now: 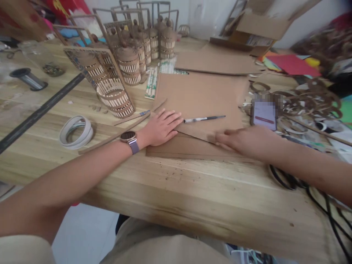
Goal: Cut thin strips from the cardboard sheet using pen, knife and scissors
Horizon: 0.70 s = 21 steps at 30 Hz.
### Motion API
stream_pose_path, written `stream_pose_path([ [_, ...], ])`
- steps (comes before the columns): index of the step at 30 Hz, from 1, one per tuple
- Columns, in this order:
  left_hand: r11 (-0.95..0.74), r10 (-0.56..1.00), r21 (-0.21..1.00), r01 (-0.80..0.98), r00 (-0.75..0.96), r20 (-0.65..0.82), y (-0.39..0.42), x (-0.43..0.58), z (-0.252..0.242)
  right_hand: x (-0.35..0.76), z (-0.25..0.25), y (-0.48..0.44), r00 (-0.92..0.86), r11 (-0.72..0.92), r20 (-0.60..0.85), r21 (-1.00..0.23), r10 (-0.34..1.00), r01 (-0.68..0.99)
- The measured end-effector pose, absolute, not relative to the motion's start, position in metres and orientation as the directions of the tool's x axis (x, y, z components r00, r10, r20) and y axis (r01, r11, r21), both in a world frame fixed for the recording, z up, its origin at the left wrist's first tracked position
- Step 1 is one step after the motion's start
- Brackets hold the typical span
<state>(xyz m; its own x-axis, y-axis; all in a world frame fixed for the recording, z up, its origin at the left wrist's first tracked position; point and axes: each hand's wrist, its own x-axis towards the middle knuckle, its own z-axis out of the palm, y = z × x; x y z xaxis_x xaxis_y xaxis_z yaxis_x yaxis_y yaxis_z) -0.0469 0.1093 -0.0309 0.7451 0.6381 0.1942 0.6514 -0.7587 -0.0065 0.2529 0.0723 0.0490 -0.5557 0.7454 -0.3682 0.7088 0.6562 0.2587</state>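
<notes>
Cardboard (pixel 202 97) — flat, brown, straight-edged

Light wooden table (pixel 132 187), whitish wall (pixel 183 15) behind, apparently pale floor (pixel 85 229) below.

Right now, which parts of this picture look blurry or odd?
In the head view, the right hand looks smeared, the left hand crisper; also in the head view, a pixelated patch covers part of the smartphone, and the corners look soft and stretched.

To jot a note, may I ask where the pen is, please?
In the head view, the pen lies right of centre on the cardboard, between the left hand and the phone.
</notes>
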Motion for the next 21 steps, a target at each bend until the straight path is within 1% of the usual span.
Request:
stream_pose_path([
  [2,-0.751,0.648,-0.007,0.660,0.739,0.182,0.108,-0.046,-0.029,0.247,0.052,0.076,-0.530,0.622,-0.332,0.318,0.780,0.716],
  [3,-0.748,0.652,-0.006,0.663,0.737,0.176,0.107,-0.046,-0.028,0.242,0.052,0.075,-0.539,0.627,-0.324,0.323,0.777,0.709],
  [4,-0.746,0.656,-0.005,0.666,0.735,0.171,0.107,-0.046,-0.027,0.238,0.052,0.073,-0.561,0.646,-0.324,0.308,0.762,0.699],
  [7,-0.740,0.662,-0.009,0.672,0.731,0.165,0.105,-0.045,-0.026,0.225,0.048,0.062,-0.643,0.734,-0.369,0.208,0.671,0.647],
  [9,-0.740,0.661,-0.014,0.672,0.732,0.164,0.105,-0.045,-0.026,0.220,0.045,0.055,-0.651,0.756,-0.411,0.175,0.638,0.630],
  [14,-0.743,0.659,-0.023,0.669,0.737,0.149,0.106,-0.046,-0.026,0.214,0.044,0.048,-0.614,0.741,-0.439,0.215,0.656,0.637],
  [18,-0.743,0.654,-0.057,0.666,0.742,0.146,0.107,-0.048,-0.025,0.212,0.044,0.048,-0.654,0.768,-0.420,0.203,0.629,0.608],
  [21,-0.746,0.646,-0.079,0.661,0.747,0.158,0.107,-0.049,-0.022,0.208,0.044,0.046,-0.639,0.758,-0.432,0.200,0.636,0.620],
])
